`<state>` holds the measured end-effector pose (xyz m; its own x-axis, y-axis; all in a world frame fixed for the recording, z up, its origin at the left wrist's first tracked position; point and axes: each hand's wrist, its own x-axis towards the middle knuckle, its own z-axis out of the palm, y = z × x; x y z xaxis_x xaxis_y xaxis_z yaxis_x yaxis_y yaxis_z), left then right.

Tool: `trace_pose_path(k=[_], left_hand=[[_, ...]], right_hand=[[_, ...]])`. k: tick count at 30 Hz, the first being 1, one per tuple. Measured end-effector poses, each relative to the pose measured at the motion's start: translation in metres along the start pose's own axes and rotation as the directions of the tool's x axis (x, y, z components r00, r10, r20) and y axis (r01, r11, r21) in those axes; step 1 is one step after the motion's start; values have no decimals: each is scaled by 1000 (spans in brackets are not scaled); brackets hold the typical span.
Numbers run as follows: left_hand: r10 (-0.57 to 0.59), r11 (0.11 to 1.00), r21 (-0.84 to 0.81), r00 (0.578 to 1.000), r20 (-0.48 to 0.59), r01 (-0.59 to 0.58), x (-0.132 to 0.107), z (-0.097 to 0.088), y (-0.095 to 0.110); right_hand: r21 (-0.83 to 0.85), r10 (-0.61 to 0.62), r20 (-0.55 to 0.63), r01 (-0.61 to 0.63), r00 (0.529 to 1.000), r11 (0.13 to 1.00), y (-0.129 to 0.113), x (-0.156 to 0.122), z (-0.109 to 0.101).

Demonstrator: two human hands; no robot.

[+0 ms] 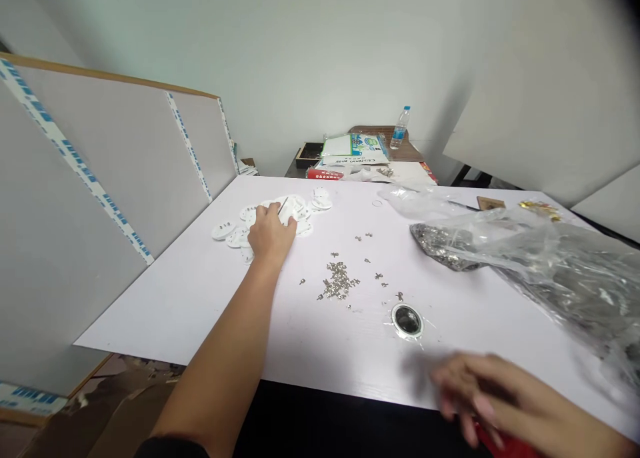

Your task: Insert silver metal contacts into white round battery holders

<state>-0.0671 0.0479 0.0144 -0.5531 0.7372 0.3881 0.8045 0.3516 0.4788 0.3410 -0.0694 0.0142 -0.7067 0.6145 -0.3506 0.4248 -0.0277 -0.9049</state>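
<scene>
My left hand (270, 235) reaches far across the white table (200, 298) and rests on a heap of white round discs (300, 213), its fingers curled around one of them. My right hand (480, 395) hovers at the table's near edge, blurred by motion, with the fingers pointing left and down over something red (500, 441). A small pile of little metal parts (339, 281) lies between the two hands. A round metal ring in clear wrap (407, 319) sits just beyond the right hand.
A large clear plastic bag with metal parts (525, 251) covers the right side of the table. White boards (100, 178) lean on the left. At the back, a side table holds papers (355, 148) and a water bottle (400, 128).
</scene>
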Motion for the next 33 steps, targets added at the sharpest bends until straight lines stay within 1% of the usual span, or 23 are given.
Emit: trace_pose_path(k=[1, 2, 3, 4, 5, 6, 7, 8, 9, 10, 11, 13, 14, 16, 17, 18, 19, 21, 24, 26, 28, 31, 33], left_hand=[[61, 989, -135, 998, -26, -64, -5, 0, 7], [138, 944, -303, 990, -7, -134, -12, 1, 14], [202, 865, -476, 978, 45, -156, -20, 3, 23], [268, 773, -618, 956, 115, -143, -30, 4, 31], [330, 693, -713, 926, 183, -105, -41, 7, 39], [381, 635, -770, 891, 245, -59, -51, 9, 47], [422, 594, -804, 861, 284, -26, -61, 11, 53], [463, 574, -818, 836, 295, -30, -69, 13, 58], [511, 569, -820, 810, 290, -65, -75, 15, 61], [544, 551, -829, 794, 270, -96, -78, 17, 63], [561, 543, -832, 788, 255, -118, -80, 19, 63], [560, 555, -819, 793, 241, -143, -78, 22, 60], [543, 587, -796, 801, 250, -149, -76, 23, 58], [494, 711, -679, 816, 300, -181, -70, 27, 54], [467, 777, -595, 822, 327, -204, -66, 29, 53], [441, 838, -492, 824, 357, -235, -62, 33, 53], [425, 867, -431, 824, 375, -251, -58, 37, 55], [415, 889, -369, 816, 402, -270, -49, 47, 62], [400, 909, -304, 807, 435, -286, -34, 66, 79], [390, 916, -284, 794, 465, -284, -26, 76, 88], [385, 918, -285, 789, 480, -275, -21, 83, 93], [397, 909, -321, 792, 464, -267, -19, 83, 92], [409, 894, -366, 803, 434, -258, -19, 75, 89]], right_hand=[[83, -34, 2, 34, 999, 996, -13, 17, -5], [139, -99, -53, 105, 994, 985, -26, 36, -9], [174, -129, -129, 151, 983, 973, -37, 56, -11], [210, -136, -205, 179, 969, 961, -47, 76, -12], [268, -138, -267, 211, 954, 940, -54, 96, -11], [340, -135, -322, 248, 937, 907, -59, 116, -9], [408, -142, -345, 285, 928, 867, -62, 133, -6], [467, -161, -341, 316, 926, 826, -64, 149, -3], [505, -177, -345, 341, 922, 793, -64, 162, -1], [519, -177, -364, 357, 915, 777, -63, 173, 0], [496, -187, -399, 383, 898, 779, -60, 181, -1], [362, -244, -484, 446, 840, 818, -53, 191, -7], [265, -287, -528, 476, 800, 839, -48, 193, -12], [103, -339, -619, 501, 708, 859, -37, 196, -26], [58, -345, -659, 502, 669, 863, -31, 197, -32], [39, -342, -684, 501, 644, 865, -26, 198, -38], [37, -336, -698, 500, 632, 865, -21, 200, -43], [53, -323, -701, 498, 636, 866, -13, 205, -50], [71, -296, -708, 482, 641, 873, -6, 212, -53], [70, -283, -724, 476, 628, 877, -5, 214, -53], [76, -275, -738, 481, 616, 873, -6, 214, -54], [112, -275, -737, 513, 618, 851, -9, 213, -53], [156, -284, -715, 542, 639, 826, -12, 211, -52]])
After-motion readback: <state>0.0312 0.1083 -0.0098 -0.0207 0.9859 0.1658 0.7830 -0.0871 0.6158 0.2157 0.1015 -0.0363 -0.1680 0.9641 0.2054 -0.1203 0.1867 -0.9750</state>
